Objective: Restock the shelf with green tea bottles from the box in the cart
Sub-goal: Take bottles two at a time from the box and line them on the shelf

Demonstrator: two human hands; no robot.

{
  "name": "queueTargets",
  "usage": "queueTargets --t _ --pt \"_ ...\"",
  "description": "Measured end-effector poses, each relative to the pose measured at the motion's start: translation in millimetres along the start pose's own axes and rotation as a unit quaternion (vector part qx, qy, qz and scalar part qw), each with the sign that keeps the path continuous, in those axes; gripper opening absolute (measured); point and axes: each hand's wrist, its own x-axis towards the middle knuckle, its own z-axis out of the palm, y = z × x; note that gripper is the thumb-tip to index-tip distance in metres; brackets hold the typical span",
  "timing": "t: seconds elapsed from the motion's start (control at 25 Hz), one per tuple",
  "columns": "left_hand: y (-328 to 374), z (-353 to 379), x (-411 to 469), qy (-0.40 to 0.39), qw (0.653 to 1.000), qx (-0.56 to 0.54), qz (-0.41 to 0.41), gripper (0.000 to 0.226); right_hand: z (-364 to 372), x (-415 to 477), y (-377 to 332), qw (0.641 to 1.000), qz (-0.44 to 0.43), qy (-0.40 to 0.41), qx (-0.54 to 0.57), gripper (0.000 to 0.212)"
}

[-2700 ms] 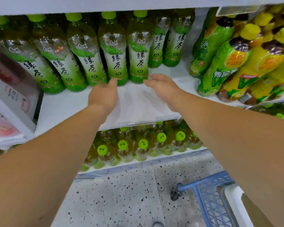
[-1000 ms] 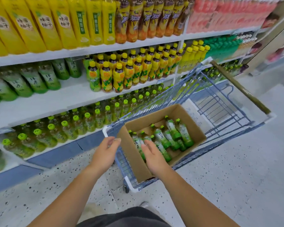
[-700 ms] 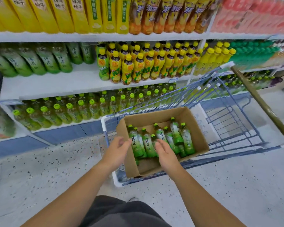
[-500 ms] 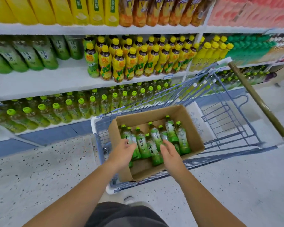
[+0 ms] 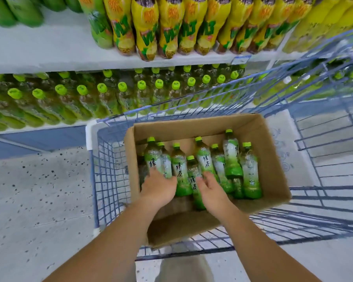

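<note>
An open cardboard box (image 5: pixel 273 159) sits in the blue wire cart (image 5: pixel 102 169) and holds several green tea bottles (image 5: pixel 231 157) with lime caps, lying side by side. Both my hands are down inside it. My left hand (image 5: pixel 158 186) rests on the lower bodies of the leftmost bottles (image 5: pixel 152 157). My right hand (image 5: pixel 211 190) touches a middle bottle (image 5: pixel 193 176), thumb spread over its label. Neither hand plainly grips anything. The white shelf (image 5: pixel 39 47) at the upper left is bare at its front, with green tea bottles (image 5: pixel 22 11) behind.
Yellow-labelled bottles (image 5: pixel 147 31) fill the same shelf to the right. The shelf below is packed with green-capped bottles (image 5: pixel 82 98). The cart's front rim almost meets that lower shelf. Speckled floor (image 5: pixel 39 190) lies to the left of the cart.
I turned from the shelf to the cart. Both hands have dropped lower into the box and now touch the bottles; the view has moved closer over the box.
</note>
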Motion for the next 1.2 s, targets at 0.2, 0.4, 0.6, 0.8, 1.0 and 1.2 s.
queueTargets --t 0.2,0.4,0.6,0.8,1.0,1.2 --pt "-7 35 58 0.086 0.994 -0.003 -0.074 0.077 24 78 27 0.998 -0.016 -0.021 -0.061 0.059" --pt "-12 41 97 0.165 0.983 0.021 -0.073 0.067 44 117 35 0.995 0.006 -0.019 -0.099 0.051" --pt "-15 47 107 0.195 0.978 0.022 -0.072 0.067 74 118 29 0.983 0.033 0.037 -0.176 0.037" --pt "-20 42 109 0.178 0.980 -0.019 -0.085 0.068 81 128 14 0.968 0.075 0.068 -0.228 0.055" --pt "-20 44 112 0.168 0.980 -0.020 -0.103 0.071 90 137 14 0.950 0.054 0.089 -0.293 0.057" --pt "-24 50 112 0.165 0.977 -0.075 -0.116 0.063 88 138 19 0.971 0.060 0.090 -0.213 0.066"
